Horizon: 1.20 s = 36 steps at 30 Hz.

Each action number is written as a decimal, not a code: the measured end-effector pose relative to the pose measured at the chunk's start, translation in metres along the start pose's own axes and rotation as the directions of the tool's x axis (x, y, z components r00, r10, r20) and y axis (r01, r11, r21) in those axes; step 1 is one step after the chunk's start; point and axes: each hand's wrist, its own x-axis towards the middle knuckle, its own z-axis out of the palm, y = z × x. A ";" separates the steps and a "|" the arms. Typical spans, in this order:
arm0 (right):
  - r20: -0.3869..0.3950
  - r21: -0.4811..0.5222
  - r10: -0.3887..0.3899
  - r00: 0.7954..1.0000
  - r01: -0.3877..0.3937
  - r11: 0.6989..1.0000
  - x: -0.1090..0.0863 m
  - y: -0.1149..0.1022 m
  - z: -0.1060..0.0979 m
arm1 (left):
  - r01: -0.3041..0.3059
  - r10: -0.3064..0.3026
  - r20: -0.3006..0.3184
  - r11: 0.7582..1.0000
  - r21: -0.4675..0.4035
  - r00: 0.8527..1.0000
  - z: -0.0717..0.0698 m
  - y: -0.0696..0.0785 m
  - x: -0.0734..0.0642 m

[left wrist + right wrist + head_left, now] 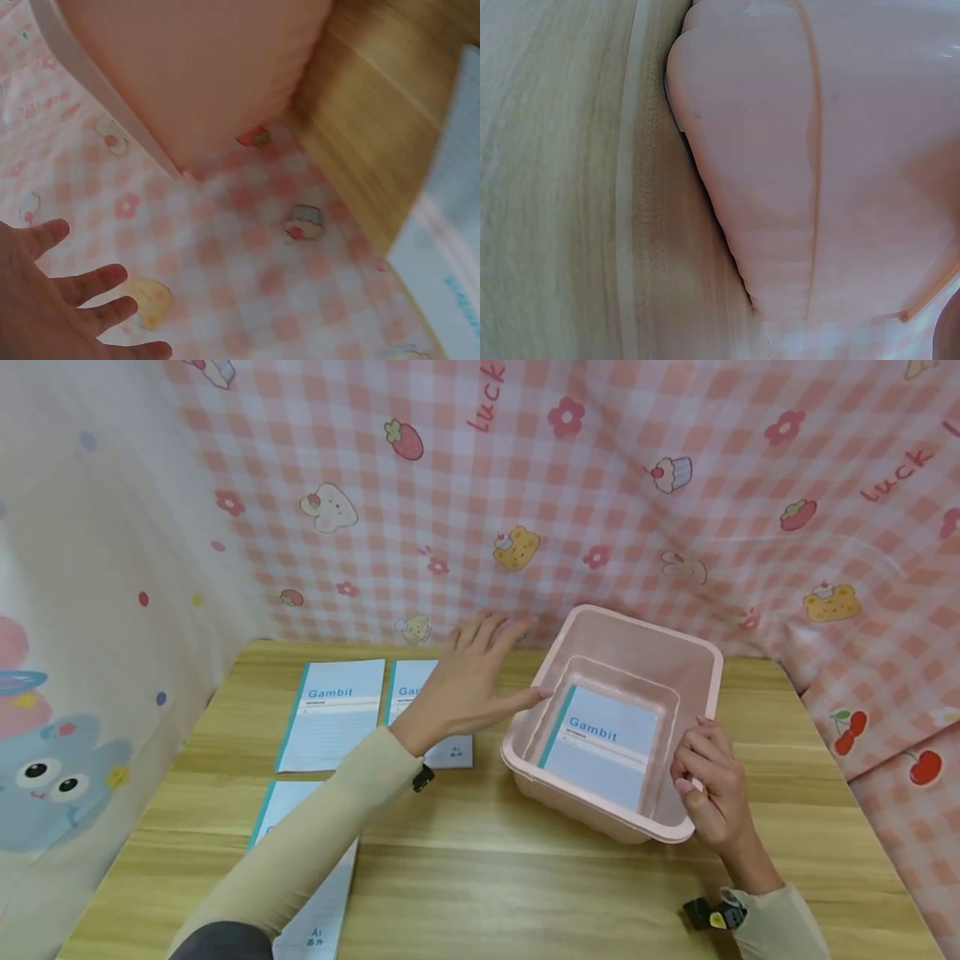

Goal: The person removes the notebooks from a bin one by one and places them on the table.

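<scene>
A pink plastic bin (577, 812) stands on the right half of the table, turned at an angle. Inside it, flat on the bottom, lies a blue-and-white Gambit notebook (603, 752). My right hand (712, 777) grips the bin's right rim, thumb outside the curled fingers. My left hand (468, 681) is raised with fingers spread and holds nothing. It partly hides a second notebook (453, 753) on the table; its thumb overlaps the bin's left rim in the head view. The left wrist view shows those fingers (97, 285) apart from the bin.
A notebook (330, 731) lies at the back left of the wooden table (465, 893). Nearer me, another notebook (318, 910) is partly covered by my left sleeve. A pink checked cloth (465, 527) hangs behind the table's back edge.
</scene>
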 end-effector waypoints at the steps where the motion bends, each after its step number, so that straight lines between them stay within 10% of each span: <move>1: 0.001 0.000 0.002 1.000 -0.002 1.000 0.000 0.000 0.000 | -0.002 0.002 0.014 1.000 0.003 1.000 0.000 0.004 0.004; 20: 0.022 -0.009 0.037 0.999 -0.036 0.999 -0.002 -0.002 -0.002 | -0.027 0.012 0.218 0.997 0.069 0.976 -0.002 0.069 0.069; 36: 0.021 -0.004 0.031 0.999 -0.031 1.000 -0.002 -0.002 -0.001 | -0.047 0.008 0.343 0.993 0.107 0.939 0.030 0.101 0.104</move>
